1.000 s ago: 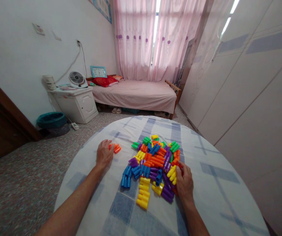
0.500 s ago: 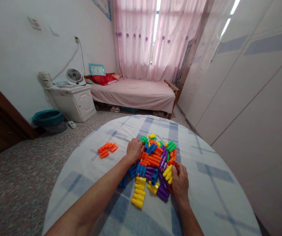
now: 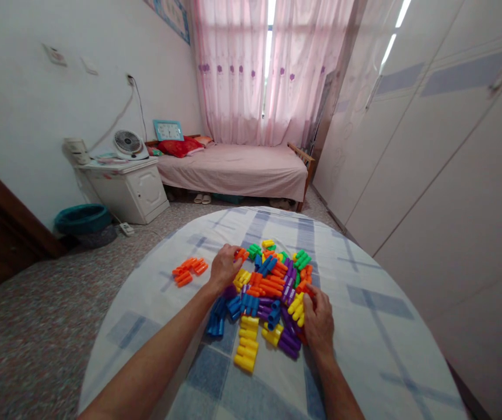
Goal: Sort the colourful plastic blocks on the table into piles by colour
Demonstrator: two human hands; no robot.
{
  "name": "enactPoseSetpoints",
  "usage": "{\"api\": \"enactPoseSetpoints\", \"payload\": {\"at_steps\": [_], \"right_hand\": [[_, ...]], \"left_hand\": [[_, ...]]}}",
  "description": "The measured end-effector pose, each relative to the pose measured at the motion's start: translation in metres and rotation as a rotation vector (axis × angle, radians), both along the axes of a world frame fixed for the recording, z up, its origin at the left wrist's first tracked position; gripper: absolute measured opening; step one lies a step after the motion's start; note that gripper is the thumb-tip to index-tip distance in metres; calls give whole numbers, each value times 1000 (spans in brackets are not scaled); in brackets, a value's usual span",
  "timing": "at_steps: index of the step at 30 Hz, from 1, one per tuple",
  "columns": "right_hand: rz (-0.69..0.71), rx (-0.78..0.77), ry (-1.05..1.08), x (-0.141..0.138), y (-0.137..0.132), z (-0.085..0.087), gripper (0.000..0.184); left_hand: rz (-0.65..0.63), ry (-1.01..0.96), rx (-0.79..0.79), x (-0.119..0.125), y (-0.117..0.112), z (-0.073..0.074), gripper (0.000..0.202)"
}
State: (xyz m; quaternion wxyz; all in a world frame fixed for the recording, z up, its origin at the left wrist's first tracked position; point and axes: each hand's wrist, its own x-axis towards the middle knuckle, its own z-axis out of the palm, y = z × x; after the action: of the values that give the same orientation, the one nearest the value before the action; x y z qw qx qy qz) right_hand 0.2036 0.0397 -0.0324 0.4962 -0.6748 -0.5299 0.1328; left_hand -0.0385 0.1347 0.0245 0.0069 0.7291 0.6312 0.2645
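Note:
A heap of plastic tube-shaped building blocks lies mid-table, in orange, blue, purple, yellow and green. My left hand (image 3: 226, 268) is at the heap's left edge, its fingertips closed on an orange building block (image 3: 241, 254). Yellow blocks (image 3: 242, 279) lie just beside it. At the right edge, my right hand (image 3: 320, 318) has its fingers bent around the end of another orange block (image 3: 304, 286), with the thumb against a yellow block (image 3: 296, 309); the fingertips are partly hidden. Separate orange blocks (image 3: 185, 272) form a small group left of my left hand.
The round table has a checked white-and-blue cloth (image 3: 377, 350). Beyond it stands a bed (image 3: 233, 169) with a pink sheet. A white cabinet (image 3: 146, 189) with a fan (image 3: 128, 143) and a teal bin (image 3: 82, 220) are on the left; a tall wardrobe (image 3: 443, 175) lines the right.
My left hand has drawn left, away from the heap, with the orange block in its fingers, and yellow blocks now show there. My right hand stays nearly in place. The view has shifted slightly.

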Motion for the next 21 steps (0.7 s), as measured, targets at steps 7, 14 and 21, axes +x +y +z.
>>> {"api": "enactPoseSetpoints", "payload": {"at_steps": [7,14,21], "right_hand": [[-4,-4,-17,-2,0,3,42],[2,6,-37,1,0,-1,41],[5,-4,-34,3,1,-2,41]], "left_hand": [[284,71,306,-102,-17,0,32],[262,-93,200,-136,-35,-45,33],[224,-122,225,-124,-39,-51,35]]}}
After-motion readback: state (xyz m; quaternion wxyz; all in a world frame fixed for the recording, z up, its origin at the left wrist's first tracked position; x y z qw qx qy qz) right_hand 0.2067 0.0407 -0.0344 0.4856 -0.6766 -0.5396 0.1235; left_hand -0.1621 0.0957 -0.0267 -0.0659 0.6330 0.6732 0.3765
